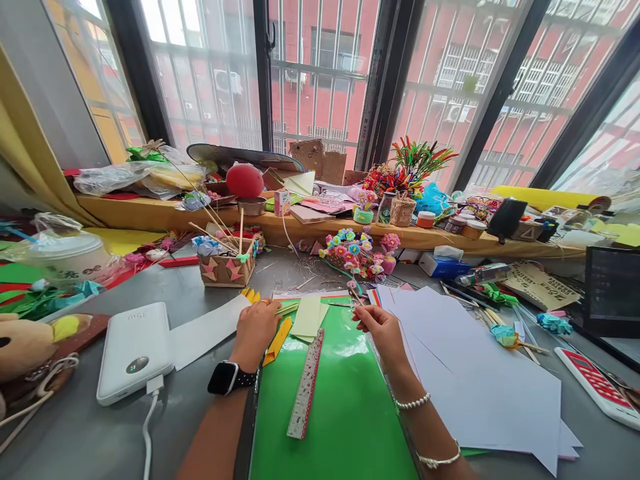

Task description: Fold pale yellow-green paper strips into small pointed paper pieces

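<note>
My left hand (256, 328), with a black smartwatch on the wrist, is closed on a thin yellow-green paper strip (286, 309) at the top left of a green cutting mat (345, 407). My right hand (379, 327), with bead bracelets on the forearm, is pinched on something thin that I cannot make out, near the mat's top right corner. A pale green paper piece (307, 317) lies between the two hands. A patterned ruler (306, 385) rests on the mat below it, and a folded yellow paper (278, 340) lies by my left hand.
White paper sheets (470, 373) spread to the right. A white power bank (134, 350) with a cable lies to the left, beside a white card strip (203, 331). Behind are a cardboard stick box (227, 269), a paper flower bunch (357, 253), a calculator (597, 385) and a cluttered sill.
</note>
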`<state>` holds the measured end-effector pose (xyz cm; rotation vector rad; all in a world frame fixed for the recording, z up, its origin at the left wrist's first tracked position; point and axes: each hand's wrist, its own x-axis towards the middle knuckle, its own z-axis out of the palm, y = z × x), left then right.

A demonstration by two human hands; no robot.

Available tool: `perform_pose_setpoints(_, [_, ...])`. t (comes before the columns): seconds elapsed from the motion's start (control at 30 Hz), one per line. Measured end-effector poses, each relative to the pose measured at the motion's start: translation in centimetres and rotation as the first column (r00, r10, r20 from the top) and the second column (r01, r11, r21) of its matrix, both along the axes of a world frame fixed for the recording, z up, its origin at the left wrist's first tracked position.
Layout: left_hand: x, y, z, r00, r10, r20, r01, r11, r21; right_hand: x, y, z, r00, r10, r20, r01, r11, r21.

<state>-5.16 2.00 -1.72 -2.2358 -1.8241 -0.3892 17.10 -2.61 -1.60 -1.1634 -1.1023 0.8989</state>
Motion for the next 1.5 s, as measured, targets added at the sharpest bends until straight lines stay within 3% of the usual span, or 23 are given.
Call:
perform_pose_setpoints(0.17, [-0.2, -0.2, 0.8, 0.974, 0.202, 0.103, -0.218, 0.957, 0.192, -0.1, 0.0, 0.1, 1.000, -0.010, 0.021, 0.010, 1.000, 0.012])
perform_pose_setpoints(0.27, [1.1, -0.6, 1.0, 0.988, 0.028, 0.152, -0.063, 0.971, 0.232, -0.2, 0.0, 0.2, 1.000, -0.003, 0.028, 0.003, 1.000, 0.013])
perform_pose_setpoints(0.33, [2.6, -1.0, 0.5, 0.971, -0.200, 0.133, 0.175, 0.968, 0.180, -0.3, 0.0, 0.2, 0.999, 0.017, 0.039, -0.018, 1.000, 0.013])
perform_pose_setpoints(0.4, [4.2, -1.4, -0.4, 0.941, -0.318, 0.113, 0.312, 0.948, 0.066, -0.4, 0.0, 0.1, 0.997, 0.038, 0.064, -0.039, 0.999, 0.017])
perform_pose_setpoints(0.47, [5.3, -1.7, -1.3, 0.938, -0.337, 0.081, 0.342, 0.938, -0.060, -0.5, -0.1, 0.0, 0.994, 0.048, 0.095, -0.050, 0.999, 0.021])
perform_pose_setpoints(0.57, [5.7, -1.8, -1.8, 0.933, -0.341, 0.111, 0.353, 0.928, -0.120, -0.6, -0.1, -0.1, 0.991, 0.059, 0.123, -0.062, 0.998, 0.018])
perform_pose_setpoints(0.77, [5.0, -1.6, -0.5, 0.913, -0.315, 0.259, 0.352, 0.929, -0.114, -0.7, 0.1, -0.4, 0.985, 0.087, 0.146, -0.087, 0.996, -0.007])
perform_pose_setpoints(0.9, [5.1, -1.9, 0.5, 0.755, -0.355, 0.551, 0.399, 0.916, 0.042, -0.7, 0.2, -0.6, 0.984, -0.015, 0.175, 0.009, 0.999, 0.034])
perform_pose_setpoints(1.0, [5.1, -2.0, 0.8, 0.612, -0.347, 0.710, 0.446, 0.894, 0.053, -0.4, 0.3, -0.6, 0.986, -0.115, 0.121, 0.111, 0.993, 0.039])
perform_pose_setpoints(1.07, [5.1, -2.0, 0.9, 0.550, -0.321, 0.771, 0.456, 0.889, 0.044, -0.2, 0.3, -0.5, 0.997, -0.026, 0.076, 0.028, 0.999, -0.022])
perform_pose_setpoints(1.17, [5.1, -1.9, 0.9, 0.450, -0.249, 0.858, 0.428, 0.903, 0.037, 0.1, 0.2, -0.4, 0.977, 0.212, -0.005, -0.210, 0.967, -0.145])
perform_pose_setpoints(1.23, [5.2, -1.8, 0.8, 0.317, -0.145, 0.937, 0.440, 0.898, -0.010, 0.2, 0.1, -0.4, 0.969, 0.243, -0.053, -0.248, 0.954, -0.170])
perform_pose_setpoints(1.3, [5.4, -1.7, 0.7, 0.182, -0.023, 0.983, 0.523, 0.849, -0.077, 0.2, 0.1, -0.3, 0.977, 0.191, -0.090, -0.203, 0.968, -0.145])
perform_pose_setpoints(1.4, [5.6, -1.6, 0.3, 0.129, 0.061, 0.990, 0.611, 0.781, -0.128, 0.0, 0.1, -0.3, 0.979, 0.156, -0.132, -0.172, 0.979, -0.114])
perform_pose_setpoints(1.5, [5.7, -1.4, 0.0, 0.107, 0.084, 0.991, 0.553, 0.823, -0.130, -0.1, 0.2, -0.3, 0.968, 0.207, -0.141, -0.219, 0.973, -0.076])
